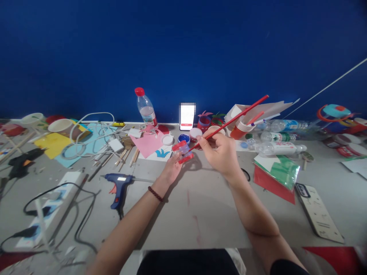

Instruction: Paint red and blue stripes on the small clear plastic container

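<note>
Above the middle of the table, my left hand (171, 168) is closed on a small clear plastic piece (185, 148) with red ends; its exact kind is unclear. My right hand (219, 152) is closed round a long red paintbrush (229, 123), held slanting with its handle up to the right. The brush's lower end meets or nearly meets the plastic piece; contact is hard to make out. Just behind stand an open jar of blue paint (184, 138) and a pale pink jar (195, 133). A white lid (167, 139) lies to their left.
A blue glue gun (119, 187) and a white power strip (53, 210) with cords lie left. A red-capped bottle (145, 109) and lit phone (187, 116) stand near the blue wall. Paper cups (242, 128), plastic bottles (279, 148) and another phone (319, 212) are right.
</note>
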The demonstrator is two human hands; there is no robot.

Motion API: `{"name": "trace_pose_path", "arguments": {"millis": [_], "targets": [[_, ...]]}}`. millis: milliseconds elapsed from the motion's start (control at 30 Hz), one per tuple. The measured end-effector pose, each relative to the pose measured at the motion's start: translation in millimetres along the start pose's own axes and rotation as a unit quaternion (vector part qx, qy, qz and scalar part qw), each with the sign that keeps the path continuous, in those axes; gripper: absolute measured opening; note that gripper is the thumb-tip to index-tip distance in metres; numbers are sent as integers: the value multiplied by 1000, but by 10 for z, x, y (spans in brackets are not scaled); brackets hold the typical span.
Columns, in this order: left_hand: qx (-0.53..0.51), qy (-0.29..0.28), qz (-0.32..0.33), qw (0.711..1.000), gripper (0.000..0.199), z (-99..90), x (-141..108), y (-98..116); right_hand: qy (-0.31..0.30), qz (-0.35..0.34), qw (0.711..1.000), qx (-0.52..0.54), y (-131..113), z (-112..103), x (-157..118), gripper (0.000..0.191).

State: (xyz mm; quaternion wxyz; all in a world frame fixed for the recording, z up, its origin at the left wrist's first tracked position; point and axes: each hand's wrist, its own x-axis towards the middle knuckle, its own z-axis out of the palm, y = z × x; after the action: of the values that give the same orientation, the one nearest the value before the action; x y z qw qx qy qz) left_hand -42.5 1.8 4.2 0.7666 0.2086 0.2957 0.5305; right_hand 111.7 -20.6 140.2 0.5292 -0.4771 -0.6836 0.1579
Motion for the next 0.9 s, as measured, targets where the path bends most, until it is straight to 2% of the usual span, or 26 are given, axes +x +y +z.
{"name": "trace_pose_path", "arguments": {"millis": [300,433,533,667,733,800,900], "targets": [[-25,27,6,999,23,-9,3,-1,3,26,1000,-8,131,-21,50,23],[-35,43,-6,998,21,-34,10,0,30,35,997,-61,249,-52,76,25],[-43,41,-12,998,18,-44,19,7,26,41,993,-106,315,-68,99,24],[-61,52,-20,997,20,-58,29,26,35,12,996,-83,343,-76,126,22],[-70,41,-25,996,28,-67,23,47,58,-22,996,-65,350,-82,133,19],[-79,8,-27,996,38,-75,5,75,70,-52,995,-44,363,-92,135,16],[-85,-63,-31,994,55,-80,-37,118,50,-67,996,-25,375,-115,133,17]]}}
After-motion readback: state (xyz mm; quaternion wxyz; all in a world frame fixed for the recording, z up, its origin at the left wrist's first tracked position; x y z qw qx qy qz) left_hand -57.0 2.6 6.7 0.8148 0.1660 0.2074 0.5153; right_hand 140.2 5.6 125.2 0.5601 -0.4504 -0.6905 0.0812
